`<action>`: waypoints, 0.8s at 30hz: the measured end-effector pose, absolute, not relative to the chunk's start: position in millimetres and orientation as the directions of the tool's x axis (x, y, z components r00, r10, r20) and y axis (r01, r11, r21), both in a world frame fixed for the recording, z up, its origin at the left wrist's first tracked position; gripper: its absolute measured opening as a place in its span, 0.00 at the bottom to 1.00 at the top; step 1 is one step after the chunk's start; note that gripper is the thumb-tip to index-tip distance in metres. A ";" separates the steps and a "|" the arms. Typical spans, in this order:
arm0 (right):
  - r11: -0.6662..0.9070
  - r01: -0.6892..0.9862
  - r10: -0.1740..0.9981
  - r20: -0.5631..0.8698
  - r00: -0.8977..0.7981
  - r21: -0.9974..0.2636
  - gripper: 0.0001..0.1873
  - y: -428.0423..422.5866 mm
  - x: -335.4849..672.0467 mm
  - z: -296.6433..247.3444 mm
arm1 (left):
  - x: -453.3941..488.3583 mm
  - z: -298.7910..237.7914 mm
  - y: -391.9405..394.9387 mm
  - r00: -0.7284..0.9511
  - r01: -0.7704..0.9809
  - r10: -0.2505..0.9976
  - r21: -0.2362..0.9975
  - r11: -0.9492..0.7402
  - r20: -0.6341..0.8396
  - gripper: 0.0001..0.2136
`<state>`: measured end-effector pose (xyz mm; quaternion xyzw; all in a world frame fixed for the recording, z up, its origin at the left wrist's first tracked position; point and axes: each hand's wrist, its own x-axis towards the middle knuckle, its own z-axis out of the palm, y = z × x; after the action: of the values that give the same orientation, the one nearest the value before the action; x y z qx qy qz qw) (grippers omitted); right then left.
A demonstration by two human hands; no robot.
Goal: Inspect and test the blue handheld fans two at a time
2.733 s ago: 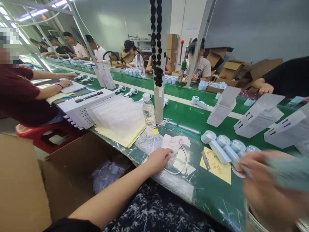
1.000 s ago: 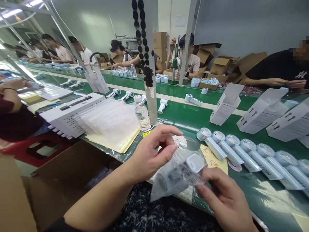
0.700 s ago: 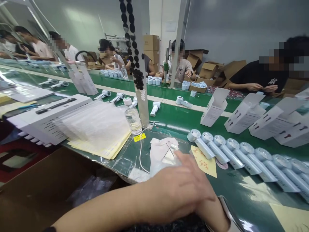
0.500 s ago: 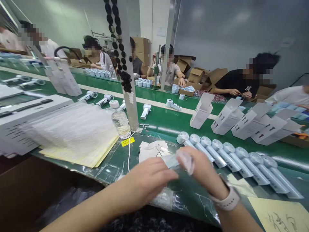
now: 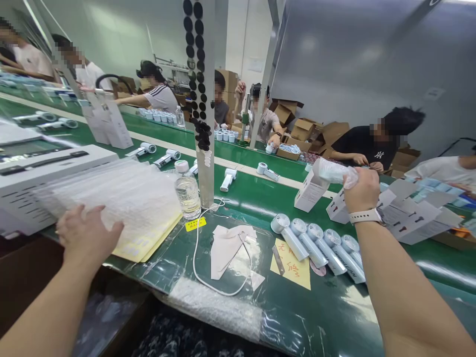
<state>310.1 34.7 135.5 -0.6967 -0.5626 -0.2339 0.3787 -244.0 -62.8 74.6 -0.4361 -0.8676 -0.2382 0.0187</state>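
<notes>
My right hand (image 5: 361,189) is closed around one end of a pale handheld fan in a clear plastic bag (image 5: 334,172). The fan's other end is at the open top of a white box (image 5: 309,191) standing on the green belt; whether it is inside I cannot tell. My left hand (image 5: 87,233) lies with fingers spread on a stack of clear plastic bags (image 5: 130,191), on yellow sheets (image 5: 143,252). A row of light-blue wrapped fans (image 5: 316,248) lies on the bench, partly hidden by my right arm.
A water bottle (image 5: 188,196) stands by a metal post (image 5: 206,173). A white cable (image 5: 196,253), cut paper (image 5: 226,248) and a yellow note (image 5: 292,267) lie in front. More white boxes (image 5: 405,208) stand at right. Co-workers (image 5: 266,119) sit across the green belt (image 5: 245,196).
My hands have moved apart. The left went to the bag stack and opened; the right carried the bagged fan forward and right to the box. The view has shifted slightly.
</notes>
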 end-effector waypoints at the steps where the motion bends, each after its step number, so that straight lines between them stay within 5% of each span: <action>1: -0.094 0.958 0.607 0.747 0.269 -0.269 0.17 36.5 310.6 133.4 | -245.4 72.7 -63.6 -0.626 0.757 0.747 0.404 0.513 0.224 0.32; 16: -0.351 0.899 0.637 0.638 0.434 -0.261 0.18 56.8 315.8 141.3 | -273.4 47.9 -52.2 -0.559 0.816 0.776 0.362 0.450 0.294 0.32; 24: -0.475 0.876 0.769 0.445 0.459 -0.083 0.21 74.4 317.7 169.5 | -286.2 42.8 -49.5 -0.532 0.842 0.782 0.306 0.445 0.324 0.24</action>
<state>317.7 74.4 169.5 -0.8404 -0.4893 -0.1763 0.1523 -286.2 -49.5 42.8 -0.4791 -0.8473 -0.2188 0.0676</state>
